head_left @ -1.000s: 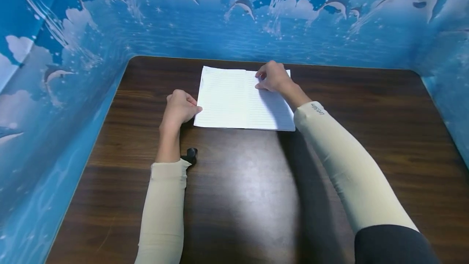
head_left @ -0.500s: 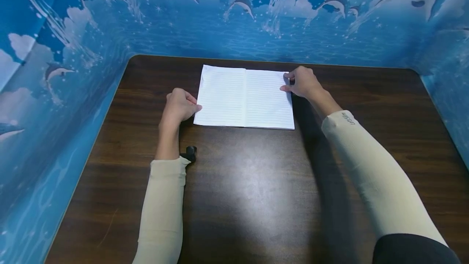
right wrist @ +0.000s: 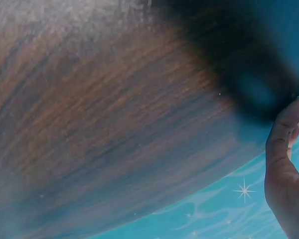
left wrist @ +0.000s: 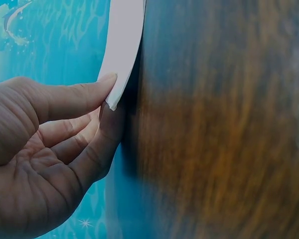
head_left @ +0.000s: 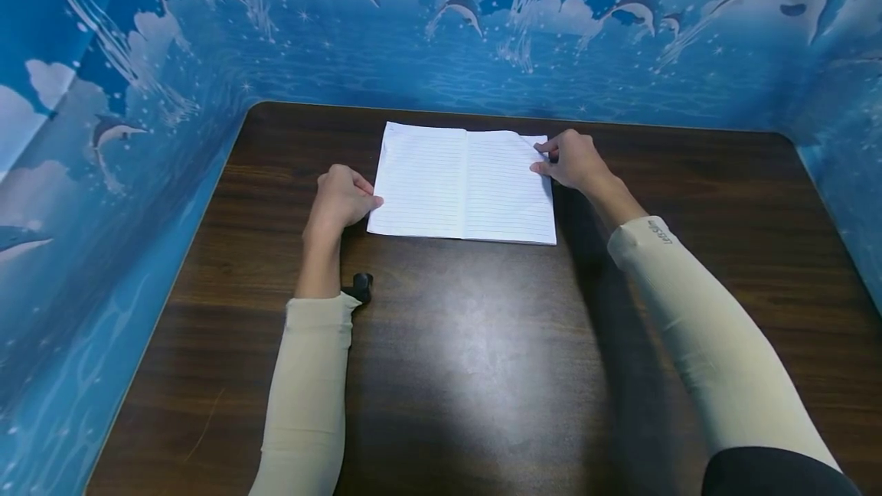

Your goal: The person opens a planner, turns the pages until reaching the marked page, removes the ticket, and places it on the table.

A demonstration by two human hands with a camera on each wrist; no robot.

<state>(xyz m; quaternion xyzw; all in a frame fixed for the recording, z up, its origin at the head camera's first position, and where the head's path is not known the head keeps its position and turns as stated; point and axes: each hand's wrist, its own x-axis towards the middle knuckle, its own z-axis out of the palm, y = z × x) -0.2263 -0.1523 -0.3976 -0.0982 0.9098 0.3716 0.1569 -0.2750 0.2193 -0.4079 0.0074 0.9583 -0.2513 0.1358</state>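
An open notebook (head_left: 427, 182) with blank lined pages lies near the far edge of the table. My left hand (head_left: 341, 197) pinches its left edge between thumb and fingers; the left wrist view shows the thumb on top of the pages (left wrist: 123, 50) and the fingers beneath. At the notebook's upper right, my right hand (head_left: 575, 163) pinches the edge of the right page, whose top corner lifts slightly. In the right wrist view only part of the right hand (right wrist: 286, 159) shows at the right border, with a sliver of white paper at its fingertips.
The dark wood table (head_left: 468, 358) has a glossy patch of light in front of the notebook. A blue dolphin-print cloth (head_left: 386, 52) hangs around the table's back and sides. A small black device (head_left: 361, 287) sits at the left wrist.
My right hand has moved right, from over the right page to its outer edge, where the page corner now lifts a little. The left hand keeps its hold on the left edge.
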